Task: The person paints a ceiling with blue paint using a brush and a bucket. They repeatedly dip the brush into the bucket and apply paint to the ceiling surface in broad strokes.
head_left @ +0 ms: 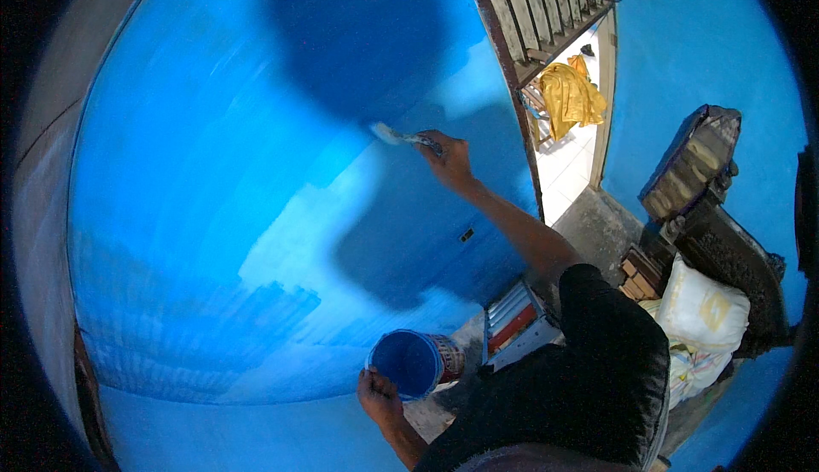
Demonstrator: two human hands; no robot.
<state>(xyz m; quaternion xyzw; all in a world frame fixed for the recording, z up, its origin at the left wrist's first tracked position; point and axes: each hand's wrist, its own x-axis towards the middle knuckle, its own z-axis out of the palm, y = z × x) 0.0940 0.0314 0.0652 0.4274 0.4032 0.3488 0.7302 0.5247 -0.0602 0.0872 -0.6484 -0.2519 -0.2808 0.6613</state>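
Note:
My right hand [448,158] is stretched out toward the blue wall [213,182] and grips a paintbrush [399,137] whose pale bristles touch the wall near the edge of a dark shadow. Low down, my left hand [378,395] holds a small round paint can [415,361] by its rim; the inside of the can is coated blue. The wall shows lighter and darker blue patches around the brush.
An open doorway [567,148] with a brown slatted frame stands to the right, with a yellow cloth [570,92] and white floor tiles beyond it. A louvred panel [512,318] lies by the wall's foot. Dark furniture [695,165] and a white sack [704,310] stand at right.

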